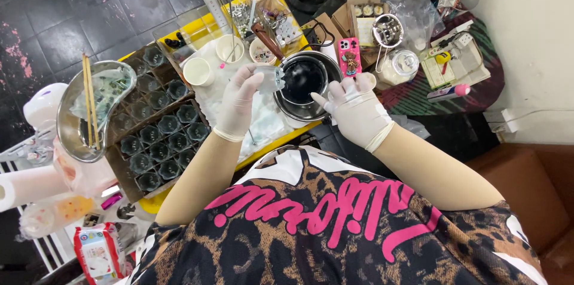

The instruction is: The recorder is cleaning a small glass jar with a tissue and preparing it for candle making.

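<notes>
Head-worn view, steeply down, close over table (287, 137)

two paper cups (198, 71), two chopsticks (90, 100), one phone (349, 55).

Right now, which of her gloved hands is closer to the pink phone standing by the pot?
The right hand. It sits just below the pink phone, at the pot's right edge. The left hand is across the pot, holding a small clear glass.

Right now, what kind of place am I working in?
Probably a small home craft corner, perhaps for candle pouring: a dark pot on a yellow table, trays of small glass cups, and paper cups.
</notes>
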